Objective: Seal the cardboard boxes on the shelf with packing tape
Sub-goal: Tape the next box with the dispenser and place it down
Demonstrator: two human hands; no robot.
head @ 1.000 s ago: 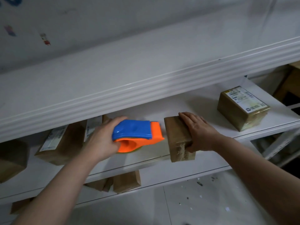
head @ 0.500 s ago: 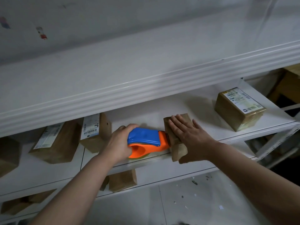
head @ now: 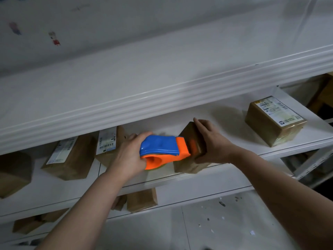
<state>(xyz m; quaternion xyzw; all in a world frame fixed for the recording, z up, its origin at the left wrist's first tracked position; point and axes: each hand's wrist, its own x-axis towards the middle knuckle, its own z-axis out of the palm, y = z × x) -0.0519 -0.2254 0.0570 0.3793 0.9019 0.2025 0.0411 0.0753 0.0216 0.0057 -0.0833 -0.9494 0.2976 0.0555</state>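
— Two hands are busy here: the left hand (head: 126,156) is wrapped round the blue-and-orange tape dispenser (head: 158,147), whose orange nose presses against a small cardboard box (head: 188,131)

— Where is that box?

— Right at the front lip of the middle shelf (head: 225,114), and it looks tilted. The right hand (head: 212,143) grips it, fingers curled over the far side, bracing it

— What could go wrong?

— If the dispenser pushes harder than the right hand resists, I judge the box could slide or tip off the edge. On a tilted face the tape may also land crooked or wrinkle. Whether any tape has stuck yet, I cannot tell
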